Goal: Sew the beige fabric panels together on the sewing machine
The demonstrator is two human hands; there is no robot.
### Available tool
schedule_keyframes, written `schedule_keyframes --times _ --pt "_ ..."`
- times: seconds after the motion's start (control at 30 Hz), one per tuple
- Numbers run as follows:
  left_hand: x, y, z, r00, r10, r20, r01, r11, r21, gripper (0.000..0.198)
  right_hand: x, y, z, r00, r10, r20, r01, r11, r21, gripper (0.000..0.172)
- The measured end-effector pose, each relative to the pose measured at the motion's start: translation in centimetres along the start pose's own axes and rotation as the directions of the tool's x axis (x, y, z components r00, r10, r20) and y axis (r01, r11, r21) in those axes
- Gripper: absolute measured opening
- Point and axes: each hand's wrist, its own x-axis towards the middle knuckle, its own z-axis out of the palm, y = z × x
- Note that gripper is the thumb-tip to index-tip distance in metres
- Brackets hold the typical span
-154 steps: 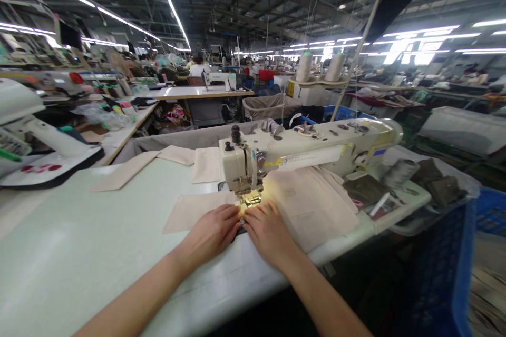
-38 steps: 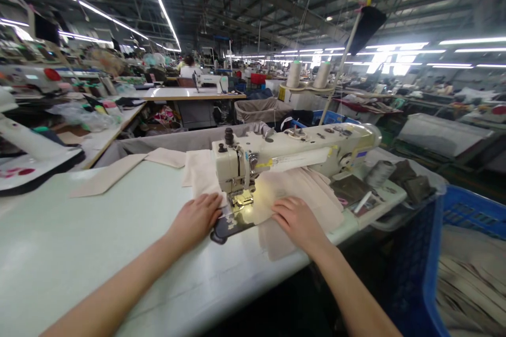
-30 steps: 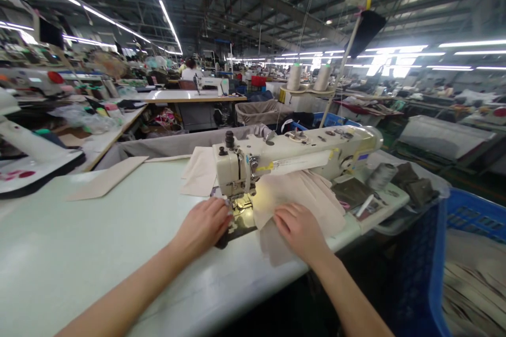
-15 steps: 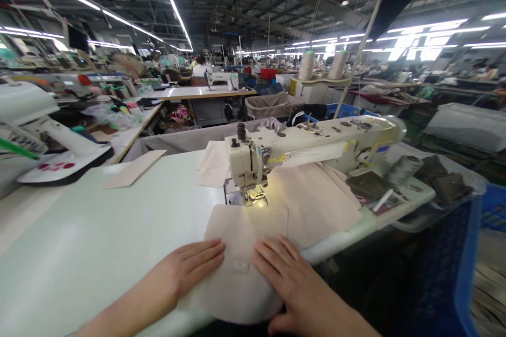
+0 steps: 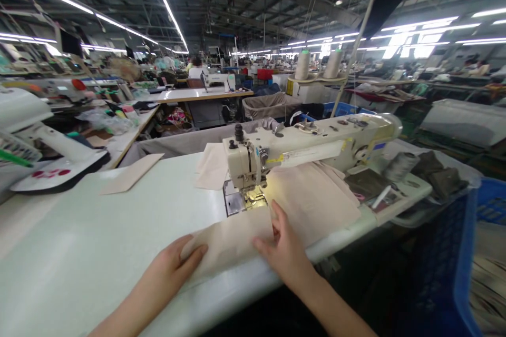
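A beige fabric piece [image 5: 231,239] lies folded into a long strip on the white table [image 5: 98,237], in front of the cream sewing machine [image 5: 300,150]. My left hand [image 5: 172,266] rests on the strip's left end with fingers stretched flat. My right hand [image 5: 282,250] presses the strip's right end, fingers spread, just below the lit needle area [image 5: 253,197]. A stack of beige pieces [image 5: 316,200] lies under the machine arm, right of my right hand.
Beige pieces lie behind the machine [image 5: 211,166] and at far left [image 5: 130,174]. Dark fabric pieces and a grey thread cone [image 5: 399,166] sit at the table's right end. A blue crate [image 5: 462,268] stands at right. Another machine [image 5: 43,142] is at left.
Both hands left the needle area, drew a beige piece from the stack toward me, laid it flat, then folded it into a strip that they now hold down.
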Motion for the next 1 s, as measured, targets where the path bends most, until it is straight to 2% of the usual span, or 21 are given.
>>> schedule_keyframes --times 0.13,0.23,0.3,0.43,0.53,0.8,1.0 --pt "0.0 -0.3 0.1 0.999 -0.05 -0.011 0.051 0.998 0.032 0.04 0.1 0.3 0.6 0.998 0.017 -0.061 -0.018 1.0 -0.003 0.045" --pt "-0.2 -0.8 0.4 0.997 -0.069 -0.036 0.071 0.995 0.067 0.039 0.7 -0.1 0.0 0.999 -0.016 0.028 0.019 0.996 -0.084 0.018" --pt "-0.3 -1.5 0.8 0.996 -0.071 -0.055 0.076 0.994 0.081 0.038 1.1 -0.5 -0.4 0.995 -0.041 0.091 0.053 0.99 -0.129 0.009" --pt "-0.7 -2.5 1.6 0.991 -0.077 -0.108 0.085 0.994 0.075 0.039 1.5 -0.7 -0.5 0.988 -0.105 0.117 0.124 0.977 -0.176 0.01" --pt "-0.8 -2.2 1.7 0.986 -0.1 -0.132 0.109 0.992 0.067 0.039 1.7 -0.3 -0.2 0.982 -0.153 0.108 0.172 0.966 -0.195 0.014" --pt "-0.4 0.3 0.5 0.983 -0.175 -0.056 0.18 0.98 0.088 0.038 2.0 0.1 0.3 0.986 -0.141 0.093 0.158 0.963 -0.216 0.015" --pt "-0.4 -0.2 0.8 0.982 -0.189 -0.024 0.191 0.97 0.152 0.039 2.0 -0.2 0.3 0.99 -0.111 0.089 0.13 0.96 -0.248 0.014"
